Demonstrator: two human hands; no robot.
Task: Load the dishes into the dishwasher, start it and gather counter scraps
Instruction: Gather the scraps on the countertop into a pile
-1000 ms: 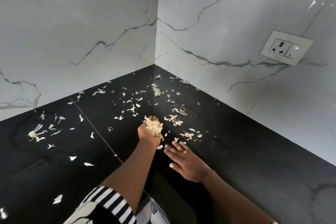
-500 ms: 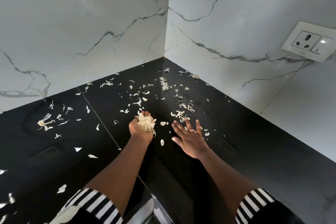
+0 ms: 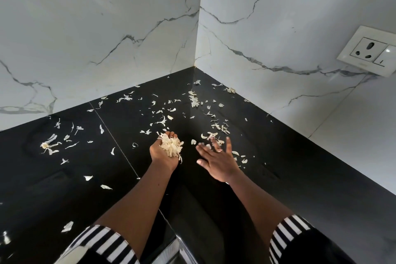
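Observation:
Pale peel scraps (image 3: 194,100) lie scattered over the black counter (image 3: 289,178) in the corner between two marble walls. My left hand (image 3: 159,153) is cupped palm up around a heap of gathered scraps (image 3: 171,144). Just to its right, my right hand (image 3: 216,159) is spread with straight fingers, palm down, over a few scraps (image 3: 211,135) on the counter. Its fingertips are blurred. More scraps (image 3: 50,144) lie far to the left.
White marble walls meet at the corner (image 3: 196,64) behind the counter. A wall socket with a switch (image 3: 369,50) sits on the right wall. A shiny metal edge (image 3: 171,251) shows at the bottom between my arms.
My right hand has slid forward and to the right across the counter, its fingers spreading. The left hand stayed cupped around its heap. The camera shifted slightly.

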